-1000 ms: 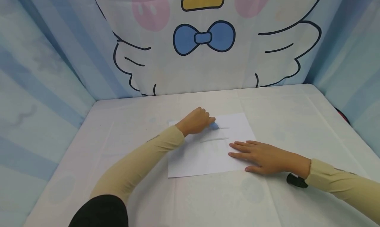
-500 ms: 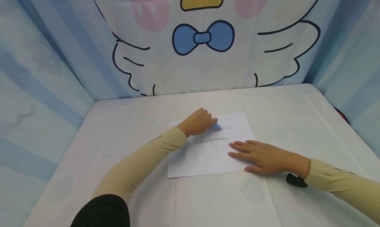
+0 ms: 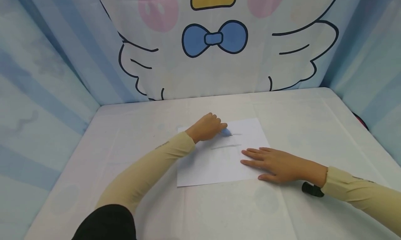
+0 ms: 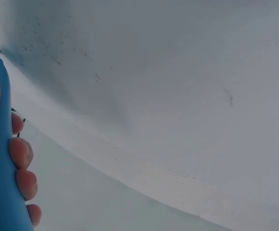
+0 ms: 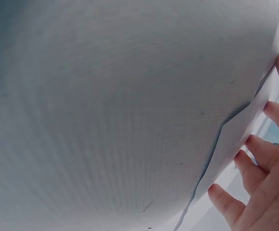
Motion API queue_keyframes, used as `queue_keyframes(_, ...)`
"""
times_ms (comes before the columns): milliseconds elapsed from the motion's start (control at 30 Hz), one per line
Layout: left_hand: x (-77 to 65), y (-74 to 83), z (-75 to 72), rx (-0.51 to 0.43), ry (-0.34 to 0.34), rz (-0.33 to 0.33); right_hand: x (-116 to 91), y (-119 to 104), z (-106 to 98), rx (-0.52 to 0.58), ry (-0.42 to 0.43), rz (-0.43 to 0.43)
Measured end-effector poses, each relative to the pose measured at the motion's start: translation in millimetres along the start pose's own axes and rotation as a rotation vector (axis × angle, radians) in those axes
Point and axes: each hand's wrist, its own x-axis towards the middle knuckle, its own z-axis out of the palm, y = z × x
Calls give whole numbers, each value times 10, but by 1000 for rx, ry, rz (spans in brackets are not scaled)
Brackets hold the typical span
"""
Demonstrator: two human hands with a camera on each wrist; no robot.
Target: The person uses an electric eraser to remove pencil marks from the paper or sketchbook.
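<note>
My left hand [image 3: 206, 128] grips a blue electric eraser [image 4: 0, 159], its thumb on one side and its fingers curled round the other. The narrow grey tip meets the white paper [image 3: 208, 170], with small dark crumbs [image 4: 31, 47] scattered close by. In the head view, the tip stands at the left end of a short grey line [image 3: 237, 134]. A longer grey line [image 3: 226, 146] runs below it. My right hand [image 3: 278, 165] lies with spread fingers [image 5: 247, 171] on the paper's right edge, palm down.
A white cloth covers the table [image 3: 150, 128] beneath the paper. A patterned curtain [image 3: 216, 72] hangs behind it, and blue-striped curtains [image 3: 40, 93] close off the sides. Under the right wrist shows a black device [image 3: 312, 190].
My left hand shifted slightly right with the electric eraser, then came back left to about where it was. My right hand stays in place on the paper.
</note>
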Motion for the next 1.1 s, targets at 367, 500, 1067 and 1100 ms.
queue_keyframes(367,23,10,4,32,-16,7,10,4,7,-2,-1,-1)
queue_keyframes(500,27,20,-16,32,-15,14,6,1,5,-9,20,-13)
queue_keyframes(1067,73,28,-11,-3,5,17,-4,2,-2,-23,16,-14)
queue_keyframes(1100,73,27,-11,5,3,17,-5,3,-2,-23,19,-16)
